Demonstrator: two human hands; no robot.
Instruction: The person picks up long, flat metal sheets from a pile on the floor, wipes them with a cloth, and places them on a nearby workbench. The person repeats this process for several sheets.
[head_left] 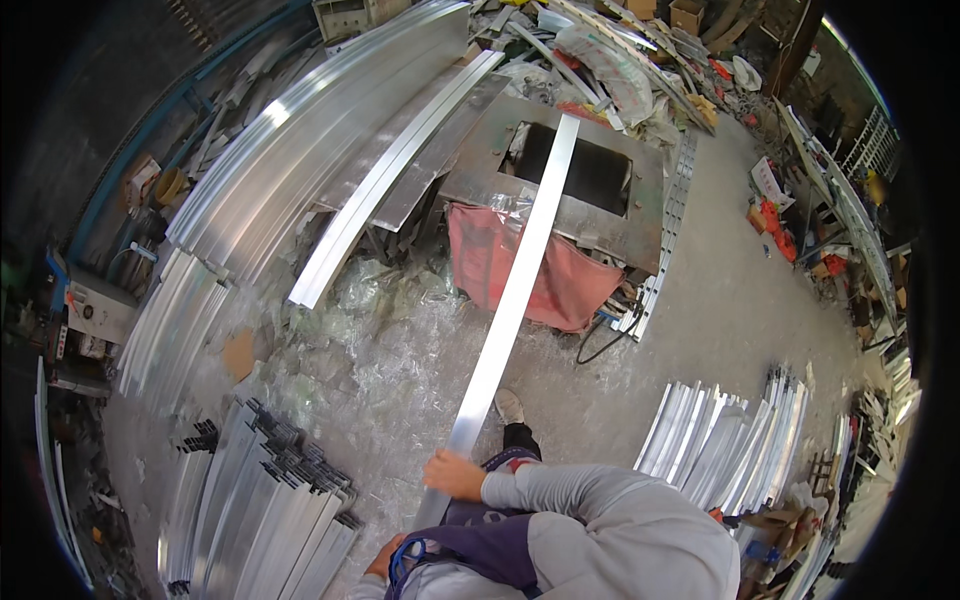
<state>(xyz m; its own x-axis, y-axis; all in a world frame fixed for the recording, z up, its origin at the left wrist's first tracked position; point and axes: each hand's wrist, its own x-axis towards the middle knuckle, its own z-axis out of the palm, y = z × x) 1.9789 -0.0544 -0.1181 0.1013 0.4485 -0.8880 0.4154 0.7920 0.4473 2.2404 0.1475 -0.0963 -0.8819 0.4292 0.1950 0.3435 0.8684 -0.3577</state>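
The long silver bar [520, 285] stretched from the person's waist to the bench [640, 235], its far end passing over the square cut-out there. On the far left, toward the person from the bench, stood a bundle of dark-ended profiles [250, 510]; wide shiny panels [320, 130] were stacked to the bench's left, with crumpled clear film [345, 350] before it. The left hand [383, 557], well below the bench, was near the bar's lower end; its fingers were largely hidden, so their state could not be told. A separate strip [395, 180] lay just left of the bench. The right hand [455, 474], also on the person's side of the bench, had its fingers curled together around the bar. Red cloth [530, 270] hung from the bench's near edge; more profiles [725, 440] stood right of the bench, nearer the person.
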